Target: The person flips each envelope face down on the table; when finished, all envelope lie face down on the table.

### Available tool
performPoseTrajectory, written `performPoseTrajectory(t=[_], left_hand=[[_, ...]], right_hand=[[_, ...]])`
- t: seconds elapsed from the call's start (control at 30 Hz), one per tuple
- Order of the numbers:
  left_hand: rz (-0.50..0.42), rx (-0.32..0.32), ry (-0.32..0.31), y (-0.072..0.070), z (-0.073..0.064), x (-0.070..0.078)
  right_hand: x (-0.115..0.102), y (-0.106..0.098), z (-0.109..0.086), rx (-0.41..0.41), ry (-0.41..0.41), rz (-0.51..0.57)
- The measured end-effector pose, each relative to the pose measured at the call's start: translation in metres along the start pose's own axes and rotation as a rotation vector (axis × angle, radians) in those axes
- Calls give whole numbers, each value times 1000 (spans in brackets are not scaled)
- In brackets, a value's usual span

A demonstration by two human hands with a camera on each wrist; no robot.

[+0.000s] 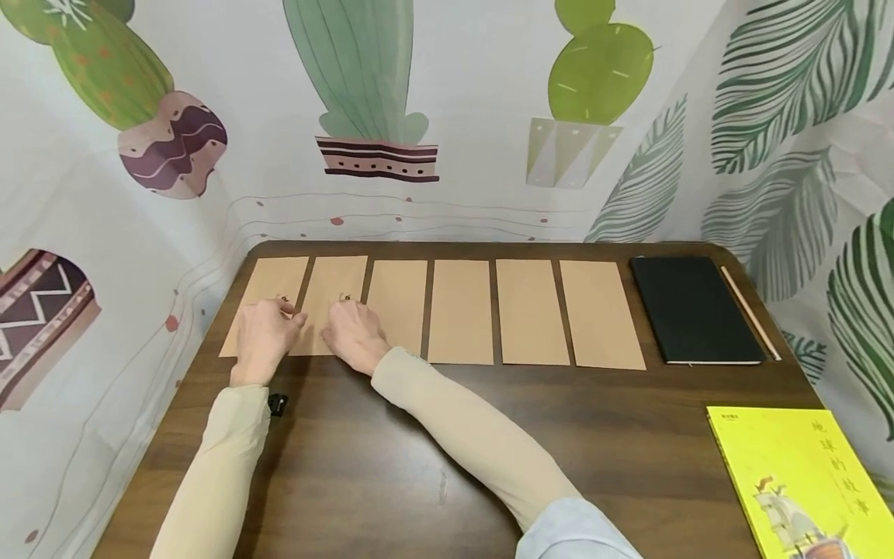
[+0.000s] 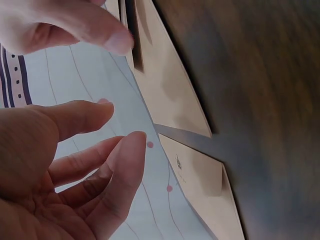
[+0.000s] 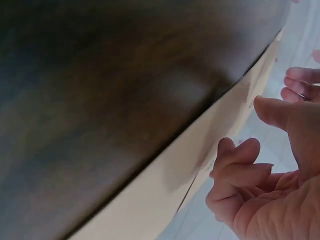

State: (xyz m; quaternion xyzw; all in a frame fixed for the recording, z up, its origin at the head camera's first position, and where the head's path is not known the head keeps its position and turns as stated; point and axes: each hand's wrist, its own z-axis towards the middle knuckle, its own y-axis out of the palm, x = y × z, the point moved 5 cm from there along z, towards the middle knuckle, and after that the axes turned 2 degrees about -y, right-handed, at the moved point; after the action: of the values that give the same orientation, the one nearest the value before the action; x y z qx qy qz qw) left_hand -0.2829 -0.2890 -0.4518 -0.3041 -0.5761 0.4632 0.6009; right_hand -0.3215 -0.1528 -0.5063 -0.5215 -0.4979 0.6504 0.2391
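Several tan paper envelopes (image 1: 461,310) lie in a row across the back of the brown table. Over the leftmost envelope (image 1: 275,273) hovers my left hand (image 1: 265,338). In the left wrist view its thumb and bent fingers (image 2: 127,170) stand apart, with nothing between them. My right hand (image 1: 355,330) is over the second envelope (image 1: 340,270), fingers (image 3: 240,162) loosely bent and thumb apart in the right wrist view. A small dark print (image 2: 178,161) marks the leftmost envelope. The second envelope's flap (image 2: 145,22) appears slightly lifted near my right hand's fingertips.
At the right end of the row lies a black notebook (image 1: 694,310), with a thin wooden stick (image 1: 750,312) beside it. A yellow book (image 1: 782,458) sits at the table's front right. Patterned cloth (image 1: 482,101) hangs behind the table (image 1: 391,466).
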Motion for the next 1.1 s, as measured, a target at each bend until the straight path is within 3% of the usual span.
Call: performPoseTrajectory(t=[0.1, 0.2, 0.43, 0.7, 0.83, 0.93, 1.1], left_hand=[[4, -19, -16, 1, -1, 1], [-1, -26, -25, 2, -1, 2], [-22, -26, -14, 0, -1, 7], [-32, -32, -43, -3, 0, 3], [-39, -33, -51, -3, 0, 1], [-44, -36, -53, -2, 0, 0], [-44, -33, -54, -2, 1, -2]], right_hand=[[5, 17, 13, -16, 31, -9], [1, 12, 11, -18, 39, -31], [-16, -20, -12, -11, 49, -153], [-17, -18, -13, 34, 28, -154], [-20, -15, -12, 54, 35, -223], [-21, -14, -11, 54, 49, -269], [-21, -12, -10, 26, 57, -246]])
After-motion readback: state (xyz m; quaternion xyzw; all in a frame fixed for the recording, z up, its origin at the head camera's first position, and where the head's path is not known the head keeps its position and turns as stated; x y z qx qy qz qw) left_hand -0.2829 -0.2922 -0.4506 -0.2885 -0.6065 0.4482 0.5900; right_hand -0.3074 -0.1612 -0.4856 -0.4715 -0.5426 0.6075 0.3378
